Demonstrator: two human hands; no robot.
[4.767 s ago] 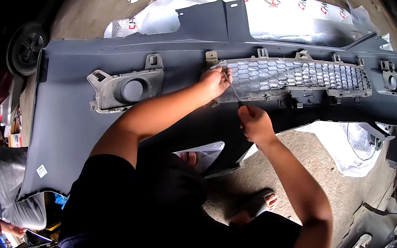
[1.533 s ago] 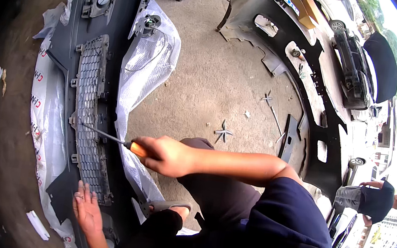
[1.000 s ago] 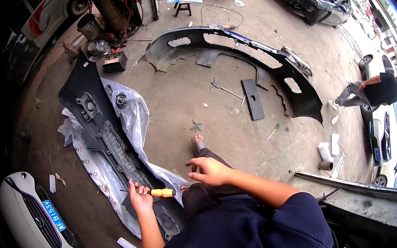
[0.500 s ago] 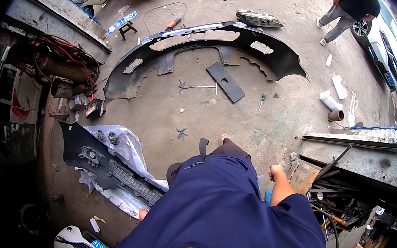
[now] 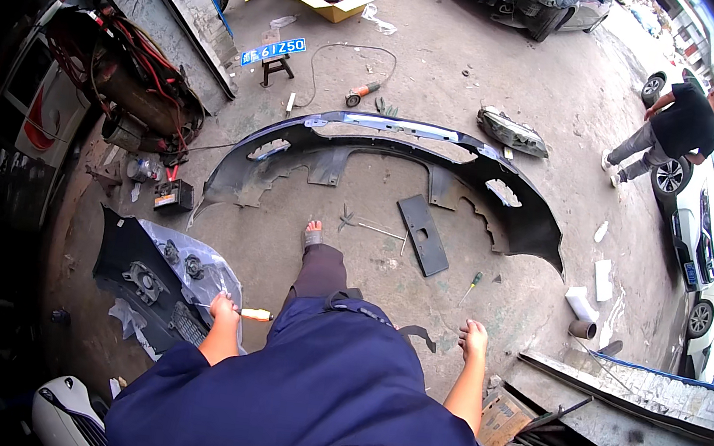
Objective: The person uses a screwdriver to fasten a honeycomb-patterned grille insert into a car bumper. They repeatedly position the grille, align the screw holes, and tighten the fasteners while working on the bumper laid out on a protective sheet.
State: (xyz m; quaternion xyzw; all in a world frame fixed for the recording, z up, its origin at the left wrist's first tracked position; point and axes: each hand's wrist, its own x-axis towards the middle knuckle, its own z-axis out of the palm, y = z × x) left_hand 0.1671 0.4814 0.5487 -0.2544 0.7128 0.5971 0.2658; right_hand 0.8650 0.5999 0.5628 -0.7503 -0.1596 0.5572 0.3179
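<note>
I wear a loose dark blue short-sleeved top and dark grey trousers; my 2 forearms are bare, and a sandal (image 5: 312, 236) with a strap covers my foot.

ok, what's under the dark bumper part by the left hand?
Crumpled clear plastic sheet lies under the bumper part, on the concrete floor. How far the sheet runs beneath is covered.

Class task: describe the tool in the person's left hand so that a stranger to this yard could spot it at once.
Find the dark bumper lying on plastic sheeting at the left. Just right of it, the left hand grips a screwdriver. Its orange handle sets it apart from the green-handled screwdriver lying farther right.
</note>
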